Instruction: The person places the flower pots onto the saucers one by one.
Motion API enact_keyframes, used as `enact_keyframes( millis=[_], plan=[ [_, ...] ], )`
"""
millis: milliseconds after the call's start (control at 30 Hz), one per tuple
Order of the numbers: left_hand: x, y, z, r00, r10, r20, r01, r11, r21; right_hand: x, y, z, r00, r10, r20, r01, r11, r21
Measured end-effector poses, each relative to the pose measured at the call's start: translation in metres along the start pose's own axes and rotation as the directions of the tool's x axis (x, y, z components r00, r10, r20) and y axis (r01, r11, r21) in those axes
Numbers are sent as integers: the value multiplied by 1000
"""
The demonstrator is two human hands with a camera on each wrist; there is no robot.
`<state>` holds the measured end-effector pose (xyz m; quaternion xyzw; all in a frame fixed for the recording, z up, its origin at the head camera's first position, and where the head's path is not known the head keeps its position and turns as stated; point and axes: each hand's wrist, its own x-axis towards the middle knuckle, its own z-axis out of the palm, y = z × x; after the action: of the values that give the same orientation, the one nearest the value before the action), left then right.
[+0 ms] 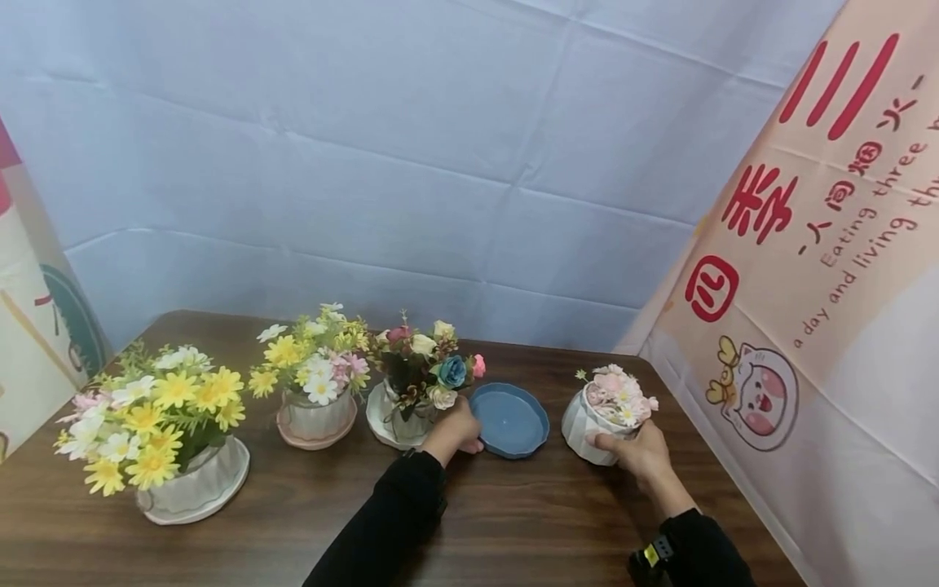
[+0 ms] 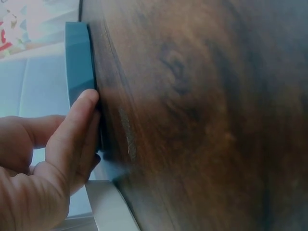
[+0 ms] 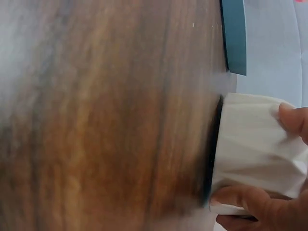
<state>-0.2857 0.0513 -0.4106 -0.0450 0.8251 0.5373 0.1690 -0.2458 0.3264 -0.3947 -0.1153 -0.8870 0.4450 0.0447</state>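
Note:
My left hand (image 1: 457, 428) is at the left edge of a round blue saucer (image 1: 509, 420), which lies flat on the table. In the left wrist view its fingertips touch the outer wall of the blue saucer (image 2: 78, 60); where the thumb tip lies is hidden. To the saucer's right, my right hand (image 1: 641, 452) grips a white faceted flowerpot (image 1: 583, 428) with pink and white artificial flowers (image 1: 619, 395). Thumb and fingers are on opposite sides of the white flowerpot (image 3: 260, 144) in the right wrist view. A dark strip shows under its base; I cannot tell whether it is lifted.
Left of the saucer are three potted arrangements on saucers: mixed roses (image 1: 421, 363), yellow and pink daisies (image 1: 315, 359), and a larger yellow-and-white bunch (image 1: 157, 408). A pale cloth (image 1: 352, 179) hangs behind the dark wood table (image 1: 513, 522), and a printed cloth (image 1: 822, 326) at right.

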Motion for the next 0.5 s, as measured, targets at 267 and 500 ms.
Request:
enact_keyframes(
  millis=[267, 500],
  plan=[
    [-1, 2, -2, 1000, -21, 12, 21, 1000, 10, 1, -10, -4, 999, -29, -33, 29, 999, 18],
    [0, 2, 0, 1000, -16, 18, 16, 1000, 6, -1, -11, -5, 999, -23, -30, 24, 999, 33]
  ],
)
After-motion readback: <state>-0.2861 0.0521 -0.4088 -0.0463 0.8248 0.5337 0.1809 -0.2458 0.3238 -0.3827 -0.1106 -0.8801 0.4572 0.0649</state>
